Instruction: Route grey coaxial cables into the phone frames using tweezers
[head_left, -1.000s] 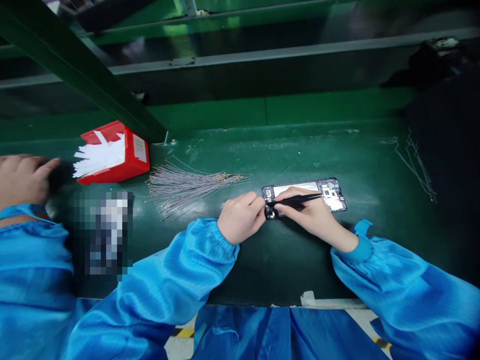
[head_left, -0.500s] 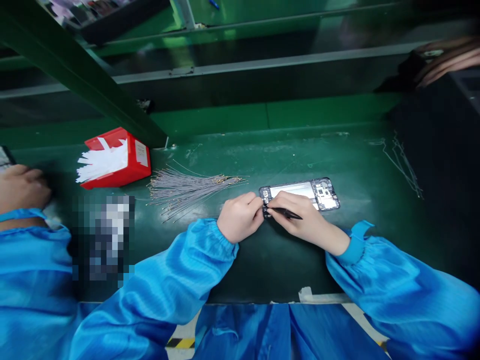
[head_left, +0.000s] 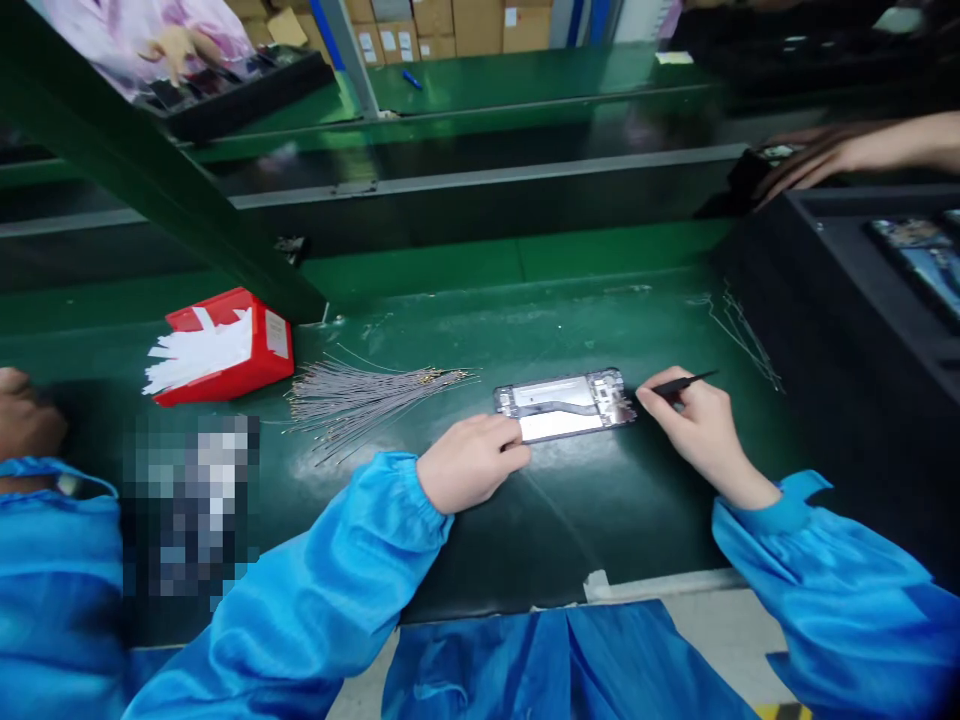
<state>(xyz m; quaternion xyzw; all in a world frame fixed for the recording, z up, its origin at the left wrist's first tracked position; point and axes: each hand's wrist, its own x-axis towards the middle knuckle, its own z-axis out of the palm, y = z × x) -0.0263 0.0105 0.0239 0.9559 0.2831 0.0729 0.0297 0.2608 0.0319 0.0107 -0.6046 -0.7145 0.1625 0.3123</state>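
Work position: the opened phone chassis (head_left: 562, 391) lies flat on the green work surface (head_left: 525, 540), in front of you and between your hands. Its internal face is up, showing a pale central bay, a dark ribbon cable (head_left: 559, 407) along its length, and a circuit section (head_left: 615, 396) at the right end.

Left hand (head_left: 472, 462): the fingers are curled and close together at the near left corner of the chassis. They appear to steady it; you cannot confirm from this view whether they pinch the edge or any small part.

Right hand (head_left: 705, 425): the thumb and fingers are closed on black tweezers (head_left: 679, 384), just beside the right end of the chassis. The working tip is too small to read, so whether it carries anything cannot be determined.

Step in hand (judged): fine tweezer work on the opened chassis, with the left hand as the brace and the right hand off the pale bay.

Next move, requirements (judged): before any tip contact, brace the chassis against sliding. Approach the circuit section at a low angle with light pressure. Clear the ribbon cable, since a snag could lift or crease it.

Adjacent stock: a fanned bundle of thin cables (head_left: 360, 395) lies left of the chassis, near the red bin (head_left: 259, 368) of white strips (head_left: 210, 350).
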